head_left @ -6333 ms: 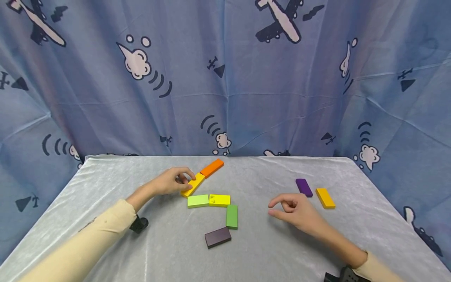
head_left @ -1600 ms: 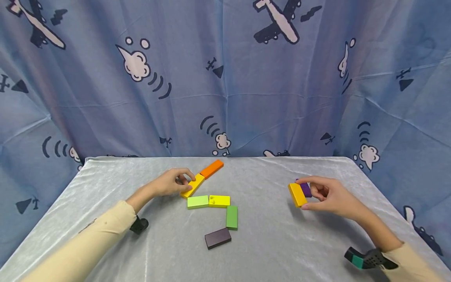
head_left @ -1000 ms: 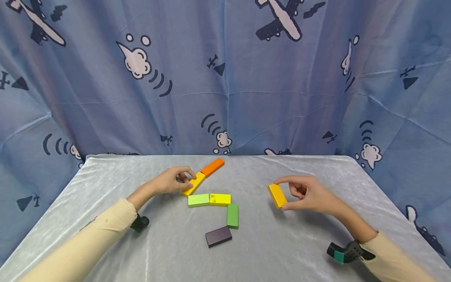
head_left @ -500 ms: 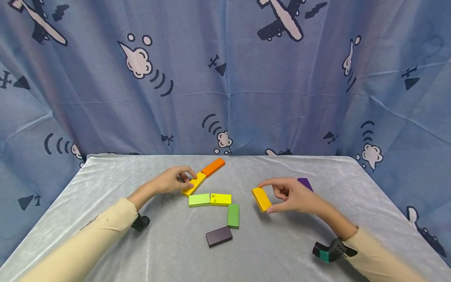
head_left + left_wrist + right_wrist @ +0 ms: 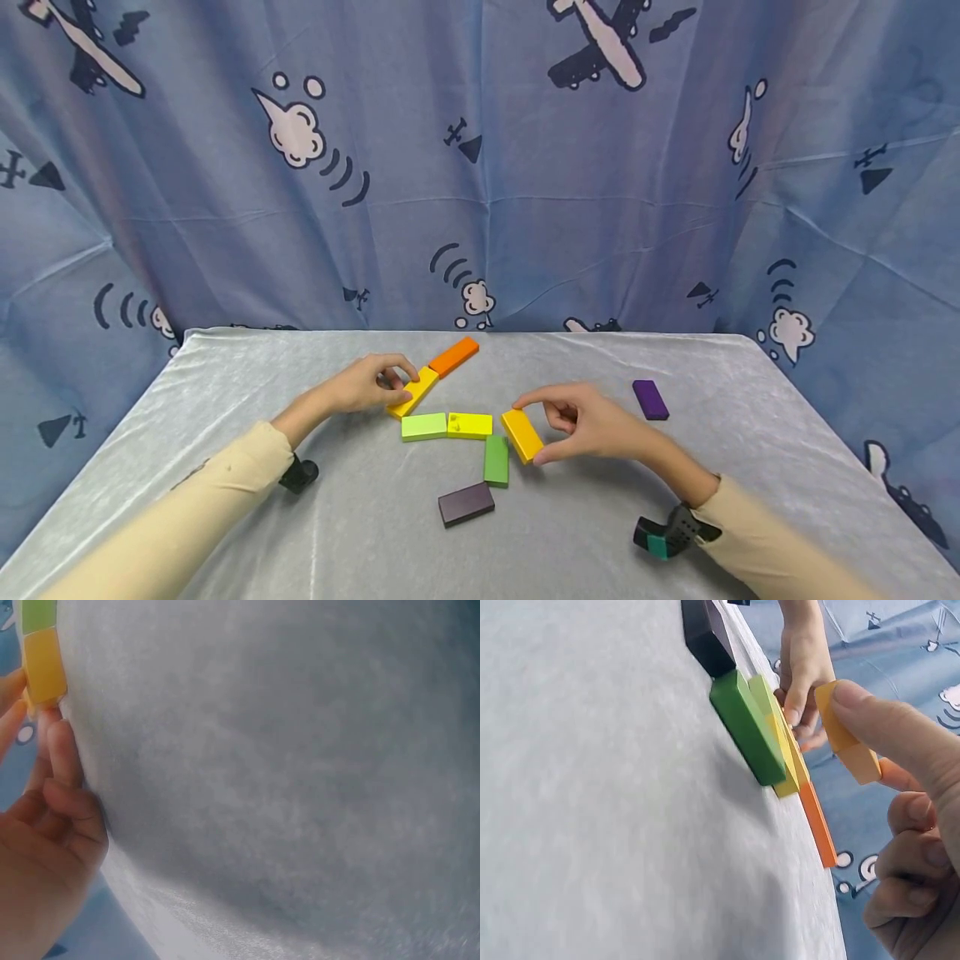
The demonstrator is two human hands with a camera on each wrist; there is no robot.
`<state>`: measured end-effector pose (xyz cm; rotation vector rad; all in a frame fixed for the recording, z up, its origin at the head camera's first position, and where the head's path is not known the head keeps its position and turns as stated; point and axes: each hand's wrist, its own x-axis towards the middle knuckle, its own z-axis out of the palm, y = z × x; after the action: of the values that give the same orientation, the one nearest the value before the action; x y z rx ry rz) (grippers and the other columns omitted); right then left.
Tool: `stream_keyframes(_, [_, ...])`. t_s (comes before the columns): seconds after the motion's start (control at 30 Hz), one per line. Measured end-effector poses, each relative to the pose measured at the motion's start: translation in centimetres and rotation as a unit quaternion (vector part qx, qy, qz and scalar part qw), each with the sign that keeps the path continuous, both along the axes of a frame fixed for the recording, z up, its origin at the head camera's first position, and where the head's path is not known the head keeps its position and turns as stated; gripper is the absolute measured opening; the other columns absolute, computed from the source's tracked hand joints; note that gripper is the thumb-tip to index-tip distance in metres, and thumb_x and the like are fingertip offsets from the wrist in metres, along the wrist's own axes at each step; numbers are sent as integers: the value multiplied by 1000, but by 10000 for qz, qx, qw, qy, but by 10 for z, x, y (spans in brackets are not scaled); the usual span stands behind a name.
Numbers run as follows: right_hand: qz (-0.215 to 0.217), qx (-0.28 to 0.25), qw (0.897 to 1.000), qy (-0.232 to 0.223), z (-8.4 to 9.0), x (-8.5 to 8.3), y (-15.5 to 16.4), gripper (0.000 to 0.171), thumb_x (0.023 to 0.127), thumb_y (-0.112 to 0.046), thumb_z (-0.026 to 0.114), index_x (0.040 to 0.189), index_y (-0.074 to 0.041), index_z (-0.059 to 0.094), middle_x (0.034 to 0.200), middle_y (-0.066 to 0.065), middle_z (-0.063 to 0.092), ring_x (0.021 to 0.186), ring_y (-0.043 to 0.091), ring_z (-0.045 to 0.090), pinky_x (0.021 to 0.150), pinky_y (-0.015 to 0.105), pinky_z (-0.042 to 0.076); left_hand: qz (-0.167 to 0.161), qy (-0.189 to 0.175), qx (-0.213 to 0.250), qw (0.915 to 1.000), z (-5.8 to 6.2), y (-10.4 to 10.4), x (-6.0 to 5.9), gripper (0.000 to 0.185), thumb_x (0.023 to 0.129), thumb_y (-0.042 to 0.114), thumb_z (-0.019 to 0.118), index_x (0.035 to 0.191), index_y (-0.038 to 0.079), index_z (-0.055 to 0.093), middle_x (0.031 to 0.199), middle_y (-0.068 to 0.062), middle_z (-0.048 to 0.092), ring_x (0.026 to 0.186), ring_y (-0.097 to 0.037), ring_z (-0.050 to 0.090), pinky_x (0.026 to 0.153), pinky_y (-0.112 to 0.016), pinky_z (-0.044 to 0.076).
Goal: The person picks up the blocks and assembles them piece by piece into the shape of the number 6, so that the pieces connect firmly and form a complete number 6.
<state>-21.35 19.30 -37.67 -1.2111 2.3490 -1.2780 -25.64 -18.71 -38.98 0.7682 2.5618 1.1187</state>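
My left hand (image 5: 360,387) pinches a yellow-orange block (image 5: 418,392) between thumb and index finger; it lies flat, its far end meeting an orange block (image 5: 453,357). Its near end comes up to a light green block (image 5: 423,427), which joins a bright yellow block (image 5: 469,425). A green block (image 5: 496,461) runs toward me from there, down to a dark brown block (image 5: 466,504). In the right wrist view, my right hand (image 5: 922,825) grips a second yellow-orange block (image 5: 846,735) by its two ends, raised off the table. In the head view it hangs just right of the green block.
A purple block (image 5: 650,400) lies on the right side of the grey cloth-covered table (image 5: 360,533), beyond my right forearm. Behind the table's far edge hangs a blue curtain (image 5: 420,250) with airplane prints. Each wrist wears a black device.
My right hand has picked up the second yellow-orange block from beside the purple one and carried it left to the green block. The left hand stays on its block.
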Motion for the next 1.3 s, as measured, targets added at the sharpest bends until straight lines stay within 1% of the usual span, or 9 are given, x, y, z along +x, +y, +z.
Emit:
stream_keyframes(0.13, [130,37,9999,-50,1,0,-12,56,78,-29,92,128,-20,69,65,5,34,58,8,32,53,27,29,22,-26,7,10000,0,0,0,23,96,5,71,118,3,67,90,-5,66,81,-21,61,72,-34,50])
stream_keyframes(0.27, [295,-4,9995,-135,2,2,-24,57,78,-27,92,129,-19,69,66,5,34,59,9,32,54,27,28,49,-42,-13,10000,1,1,0,23,96,6,71,118,4,67,90,-5,65,81,-21,60,71,-34,49])
stream_keyframes(0.53, [675,-99,9974,-248,1,6,-46,57,78,-21,91,130,-10,68,66,7,35,59,8,33,55,25,28,41,-21,-72,10000,2,1,0,22,96,6,71,118,4,67,90,-4,65,80,-20,60,71,-34,49])
stream_keyframes(0.63, [794,-158,9964,-255,0,7,-54,56,79,-20,91,129,-9,68,65,5,36,59,8,33,56,24,29,45,-25,-74,10000,2,1,1,22,96,6,71,118,4,67,90,-4,66,80,-20,59,70,-34,49])
stream_keyframes(0.77, [858,-137,9960,-217,-3,8,-62,56,78,-22,91,128,-11,69,64,-3,35,59,7,33,56,24,29,85,-34,-93,9999,1,1,1,22,96,6,71,118,5,68,90,-4,66,80,-20,60,71,-34,49])
stream_keyframes(0.87, [867,-72,9959,-232,-4,9,-67,56,78,-25,91,128,-15,69,64,-7,34,58,6,33,57,24,29,59,16,-81,9999,0,2,0,22,95,6,71,117,5,68,90,-4,66,82,-20,60,72,-34,50])
stream_keyframes(1.07, [933,-40,9952,-288,-4,10,-75,54,79,-26,91,128,-20,69,65,-7,33,58,8,33,56,26,28,17,38,-48,10000,-1,2,0,22,95,6,71,118,5,68,91,-4,66,83,-20,61,72,-34,50])
stream_keyframes(1.3, [952,-52,9947,-389,-2,14,-84,54,79,-24,91,128,-18,69,63,-6,33,56,8,31,56,25,29,-15,35,-13,10000,-1,0,0,23,95,6,72,118,4,67,90,-5,66,82,-20,61,72,-34,50])
